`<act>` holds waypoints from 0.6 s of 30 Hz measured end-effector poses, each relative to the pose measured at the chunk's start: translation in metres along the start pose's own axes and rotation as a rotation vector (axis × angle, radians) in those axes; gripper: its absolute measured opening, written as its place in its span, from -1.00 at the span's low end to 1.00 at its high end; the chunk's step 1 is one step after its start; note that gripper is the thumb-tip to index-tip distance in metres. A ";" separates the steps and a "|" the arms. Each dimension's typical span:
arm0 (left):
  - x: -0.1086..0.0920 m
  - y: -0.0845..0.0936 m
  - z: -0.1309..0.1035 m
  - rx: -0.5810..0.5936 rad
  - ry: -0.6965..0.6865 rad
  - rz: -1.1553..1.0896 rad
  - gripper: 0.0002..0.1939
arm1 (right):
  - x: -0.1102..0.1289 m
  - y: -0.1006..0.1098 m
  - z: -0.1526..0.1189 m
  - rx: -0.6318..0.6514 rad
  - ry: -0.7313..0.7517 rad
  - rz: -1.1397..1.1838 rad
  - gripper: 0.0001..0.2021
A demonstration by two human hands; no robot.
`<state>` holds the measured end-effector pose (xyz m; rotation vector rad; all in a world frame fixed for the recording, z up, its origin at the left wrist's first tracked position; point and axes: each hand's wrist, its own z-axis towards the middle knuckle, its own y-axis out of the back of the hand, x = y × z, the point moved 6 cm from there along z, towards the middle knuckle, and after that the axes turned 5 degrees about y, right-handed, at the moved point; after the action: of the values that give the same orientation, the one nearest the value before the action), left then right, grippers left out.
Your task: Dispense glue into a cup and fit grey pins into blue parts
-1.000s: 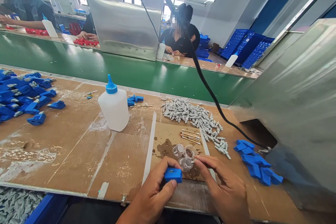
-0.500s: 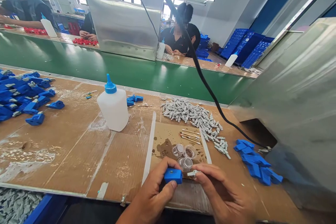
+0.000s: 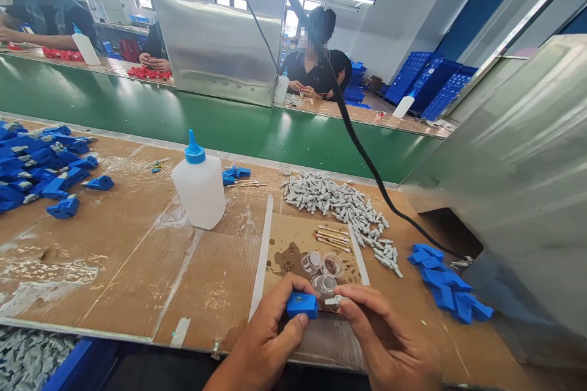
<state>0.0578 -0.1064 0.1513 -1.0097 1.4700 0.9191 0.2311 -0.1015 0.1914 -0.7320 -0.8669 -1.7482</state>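
Observation:
A blue plastic block [image 3: 301,305] with a small slot in its top is pinched between the thumb and fingers of my left hand [image 3: 270,336]. My right hand [image 3: 385,333] grips a small light-grey plastic piece [image 3: 334,301] between thumb and fingertips. A narrow gap separates the grey piece from the block's right end. Just beyond my hands, small clear round cups [image 3: 324,284] stand on a stained cardboard sheet [image 3: 279,232]. Several cotton swabs [image 3: 332,237] lie there too. Behind the sheet is a pile of grey pieces [image 3: 330,198].
A white squeeze bottle [image 3: 199,189] with a blue nozzle stands left of the sheet. Blue blocks lie in a heap [image 3: 452,284] at right and a larger pile [image 3: 41,162] at far left. A black cable [image 3: 362,146] hangs across. Co-workers sit beyond the green belt [image 3: 137,107].
My right hand has shifted very slightly left, bringing the grey piece a little nearer the blue block. The left hand keeps its hold almost unmoved.

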 end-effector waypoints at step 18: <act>0.002 0.000 -0.004 -0.011 -0.088 -0.005 -0.81 | -0.005 -0.015 -0.029 -0.090 -0.038 0.168 -0.95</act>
<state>0.0565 -0.1102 0.1503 -0.9688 1.3895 0.9575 0.2167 -0.1195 0.1678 -0.8747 -0.7333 -1.6358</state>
